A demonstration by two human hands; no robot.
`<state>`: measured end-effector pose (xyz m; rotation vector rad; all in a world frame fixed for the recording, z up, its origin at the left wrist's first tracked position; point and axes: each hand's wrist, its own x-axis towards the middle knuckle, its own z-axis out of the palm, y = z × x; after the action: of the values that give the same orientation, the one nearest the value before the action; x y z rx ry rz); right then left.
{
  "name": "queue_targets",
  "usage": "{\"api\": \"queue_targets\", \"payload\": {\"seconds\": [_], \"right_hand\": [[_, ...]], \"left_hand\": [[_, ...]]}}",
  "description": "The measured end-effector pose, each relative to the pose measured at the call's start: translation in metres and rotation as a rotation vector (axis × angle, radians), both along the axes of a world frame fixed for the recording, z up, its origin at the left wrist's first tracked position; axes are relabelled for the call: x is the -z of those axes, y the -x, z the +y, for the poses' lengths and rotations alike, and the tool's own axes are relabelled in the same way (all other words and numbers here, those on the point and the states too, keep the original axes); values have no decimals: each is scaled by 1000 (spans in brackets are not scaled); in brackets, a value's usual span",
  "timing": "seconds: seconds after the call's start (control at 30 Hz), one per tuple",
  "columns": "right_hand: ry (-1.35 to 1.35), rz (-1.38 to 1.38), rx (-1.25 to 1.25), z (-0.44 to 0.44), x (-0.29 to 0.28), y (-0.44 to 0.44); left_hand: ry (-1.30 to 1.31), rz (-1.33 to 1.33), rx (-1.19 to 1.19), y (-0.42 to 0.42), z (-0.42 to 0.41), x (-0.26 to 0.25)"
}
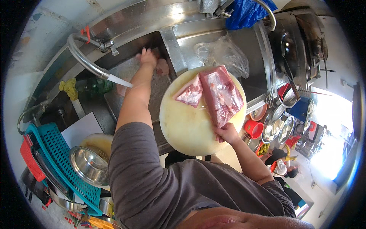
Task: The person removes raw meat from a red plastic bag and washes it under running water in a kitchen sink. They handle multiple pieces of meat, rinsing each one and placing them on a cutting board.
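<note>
My left hand [148, 58], blurred, reaches down into the steel sink basin [123, 67] beside a pale pink piece of meat [162, 67]. Whether its fingers grip anything is unclear. Water [120, 80] runs from the curved tap [85, 61] onto my left forearm. A round, pale yellow cutting board [183, 128] carries a large slab of raw meat [221, 91] and a smaller, fatty piece [189, 93]. Over the board's near right part, my right hand [227, 134] has curled fingers touching the slab's narrow end. Its grip is partly hidden.
A clear plastic bag [226, 54] lies in the right basin, with a blue bag [246, 14] behind. At left are a green bottle [98, 86], a yellow cloth [68, 88], steel bowls [90, 164] and a teal basket [63, 160]. Another person [281, 167] is farther off at right.
</note>
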<state>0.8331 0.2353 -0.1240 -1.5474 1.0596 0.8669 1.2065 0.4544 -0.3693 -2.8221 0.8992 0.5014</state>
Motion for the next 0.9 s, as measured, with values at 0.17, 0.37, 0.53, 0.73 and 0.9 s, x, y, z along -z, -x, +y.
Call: {"api": "queue_targets", "payload": {"seconds": [0.17,0.37,0.53,0.73,0.9], "right_hand": [[12,-4,-6,5,-6,-8],[18,8,7,4,-2,-4],[6,-27,13,6,-5,-7],[0,-28,-13,0,3,1],[18,-31,23,5,-4,-5]], "left_hand": [[228,21,-50,81,65,29],[352,-167,-185,146,63,47],[305,-155,187,155,53,29],[252,153,-192,152,44,43],[317,289,-293,147,21,30]]}}
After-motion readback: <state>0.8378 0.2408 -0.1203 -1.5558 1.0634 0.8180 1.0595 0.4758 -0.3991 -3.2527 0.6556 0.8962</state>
